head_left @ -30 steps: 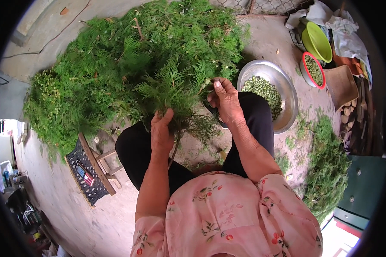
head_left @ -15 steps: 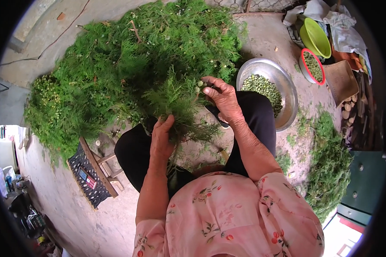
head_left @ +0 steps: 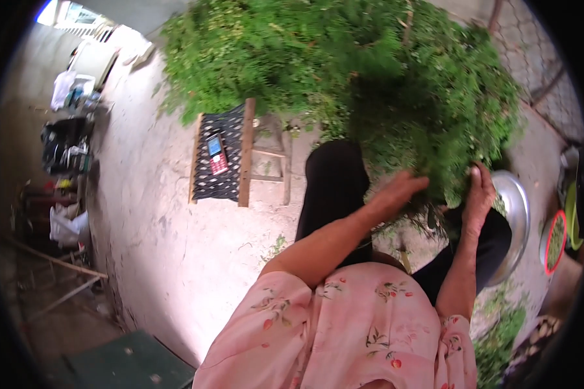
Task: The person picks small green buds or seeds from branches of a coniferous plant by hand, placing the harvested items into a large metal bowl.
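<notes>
My left hand, blurred a little, is closed on a feathery green sprig between my knees. Close by on its right, my right hand has its fingers drawn together at the sprig's edge; whatever they pinch is hidden. A large heap of cut green branches lies just beyond both hands. Beside my right knee, partly covered by it, stands a wide metal basin; only a little of the green fruits in it shows.
Left of my knees is a low wooden stool with a woven black seat, a phone lying on it. Farther right sits a red-rimmed bowl. Loose greenery covers floor at lower right. Clutter lines the left wall.
The view has swung left, so the stool, heap and hands appear farther right. My right hand has drawn back from the small round green fruits it was fingering on the sprig.
</notes>
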The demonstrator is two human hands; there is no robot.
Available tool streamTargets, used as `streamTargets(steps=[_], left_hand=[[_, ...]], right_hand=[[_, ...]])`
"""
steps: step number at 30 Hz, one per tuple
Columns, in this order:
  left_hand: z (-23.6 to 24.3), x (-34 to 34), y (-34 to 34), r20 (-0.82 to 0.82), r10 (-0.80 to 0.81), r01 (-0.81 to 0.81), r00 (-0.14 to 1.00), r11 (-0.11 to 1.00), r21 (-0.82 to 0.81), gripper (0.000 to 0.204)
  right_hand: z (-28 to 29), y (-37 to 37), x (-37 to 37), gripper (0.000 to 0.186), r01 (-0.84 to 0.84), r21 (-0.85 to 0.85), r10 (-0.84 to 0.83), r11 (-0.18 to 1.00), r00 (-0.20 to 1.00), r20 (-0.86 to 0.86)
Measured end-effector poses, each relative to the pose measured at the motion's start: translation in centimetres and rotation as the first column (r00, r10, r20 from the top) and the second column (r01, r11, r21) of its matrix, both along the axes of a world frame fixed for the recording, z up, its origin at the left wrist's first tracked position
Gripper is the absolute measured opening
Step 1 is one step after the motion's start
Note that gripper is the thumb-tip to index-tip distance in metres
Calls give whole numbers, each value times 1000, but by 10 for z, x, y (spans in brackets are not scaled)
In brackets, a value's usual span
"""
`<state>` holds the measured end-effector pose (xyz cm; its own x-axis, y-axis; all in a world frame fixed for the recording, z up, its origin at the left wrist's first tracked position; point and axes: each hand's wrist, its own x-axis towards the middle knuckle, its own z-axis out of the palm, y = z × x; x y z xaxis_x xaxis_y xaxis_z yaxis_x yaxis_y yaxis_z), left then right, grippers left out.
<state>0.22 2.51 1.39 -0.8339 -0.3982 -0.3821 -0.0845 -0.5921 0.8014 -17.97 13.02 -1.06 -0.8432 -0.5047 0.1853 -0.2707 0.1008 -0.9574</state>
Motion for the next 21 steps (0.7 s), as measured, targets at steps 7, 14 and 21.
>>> streamTargets(steps=[7,14,21], left_hand=[[5,16,2,-34,24,-26,999,996,-87,32],[5,24,-13,45,248,-252,968,948,194,27],[-2,12,-5,26,227,-228,974,961,159,22]], right_hand=[[3,10,-39,18,160,-45,-138,986,940,312],[6,-2,-9,14,68,-635,507,770,540,672],[39,-12,24,22,-184,-34,186,982,979,81]])
